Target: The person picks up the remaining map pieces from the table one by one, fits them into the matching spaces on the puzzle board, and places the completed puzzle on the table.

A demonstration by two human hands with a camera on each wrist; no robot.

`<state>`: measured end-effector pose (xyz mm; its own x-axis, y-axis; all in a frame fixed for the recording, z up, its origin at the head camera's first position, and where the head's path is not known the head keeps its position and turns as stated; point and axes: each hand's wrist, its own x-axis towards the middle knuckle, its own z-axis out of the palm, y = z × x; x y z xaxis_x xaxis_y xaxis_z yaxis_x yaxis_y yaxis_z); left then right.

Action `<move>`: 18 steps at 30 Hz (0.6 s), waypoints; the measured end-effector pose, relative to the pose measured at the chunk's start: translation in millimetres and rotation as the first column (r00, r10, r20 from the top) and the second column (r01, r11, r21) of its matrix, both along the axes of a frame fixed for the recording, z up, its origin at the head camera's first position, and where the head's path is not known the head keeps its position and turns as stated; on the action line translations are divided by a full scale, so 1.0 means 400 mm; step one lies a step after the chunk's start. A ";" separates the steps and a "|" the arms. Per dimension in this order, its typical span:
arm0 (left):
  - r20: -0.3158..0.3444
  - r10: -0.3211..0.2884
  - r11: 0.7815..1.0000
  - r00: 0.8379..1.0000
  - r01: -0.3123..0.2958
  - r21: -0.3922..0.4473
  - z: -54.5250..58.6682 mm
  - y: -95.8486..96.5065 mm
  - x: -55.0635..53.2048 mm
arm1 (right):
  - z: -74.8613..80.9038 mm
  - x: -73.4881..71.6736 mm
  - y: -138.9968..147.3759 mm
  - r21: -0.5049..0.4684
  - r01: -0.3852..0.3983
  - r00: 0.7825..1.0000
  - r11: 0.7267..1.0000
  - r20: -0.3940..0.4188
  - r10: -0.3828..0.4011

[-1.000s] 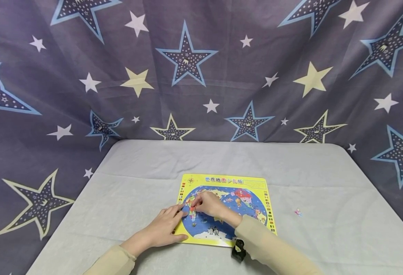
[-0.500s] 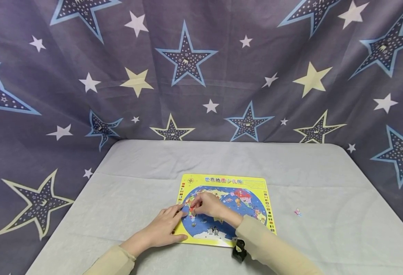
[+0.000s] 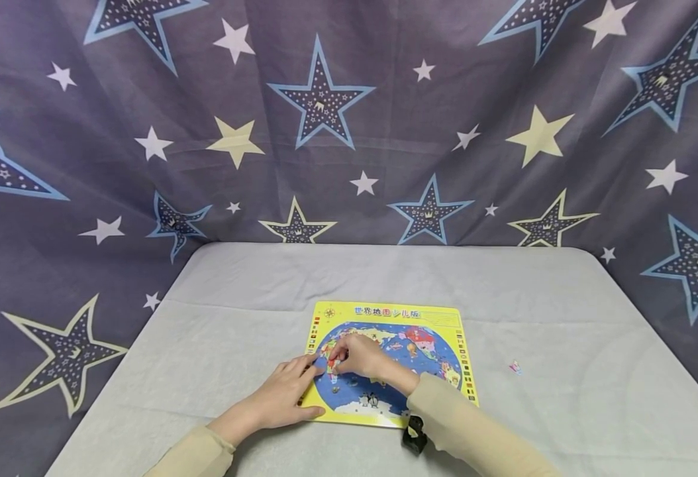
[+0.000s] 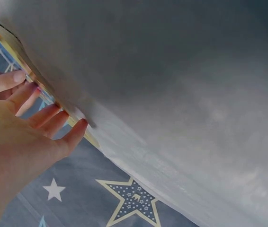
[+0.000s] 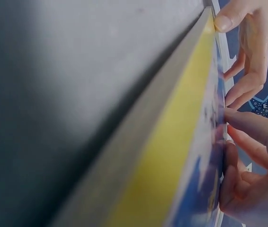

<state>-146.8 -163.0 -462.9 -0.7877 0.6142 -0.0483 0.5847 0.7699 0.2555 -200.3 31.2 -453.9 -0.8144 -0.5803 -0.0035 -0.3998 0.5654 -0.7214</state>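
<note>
A yellow-bordered world-map puzzle board (image 3: pixel 397 419) with a blue ocean lies flat in the middle of the table in the head view. My left hand (image 3: pixel 286 396) rests on its left edge, fingers extended, as the left hand (image 4: pixel 27 127) in the left wrist view also shows. My right hand (image 3: pixel 357 354) reaches across the map to its left part. There, thumb and index finger seem to pinch a small reddish puzzle piece (image 3: pixel 334 361) at the board's surface, mostly covered by the fingers. In the right wrist view the right hand (image 5: pixel 257 161) has its fingertips at the board.
A small pink and blue puzzle piece (image 3: pixel 516 367) lies loose on the grey-covered table (image 3: pixel 563 298), right of the board. A black wrist camera (image 3: pixel 414 434) sits under the right cuff at the board's front edge. A star-patterned curtain (image 3: pixel 349 119) stands behind the table.
Both hands stay almost where they were. The right fingertips shift only slightly over the left part of the map; the board and the loose piece keep their places.
</note>
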 end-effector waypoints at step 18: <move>0.021 0.003 1.000 1.000 -0.003 -0.004 -0.001 0.000 0.000 | 0.002 0.001 -0.003 0.000 0.014 1.000 1.000 -0.015 -0.014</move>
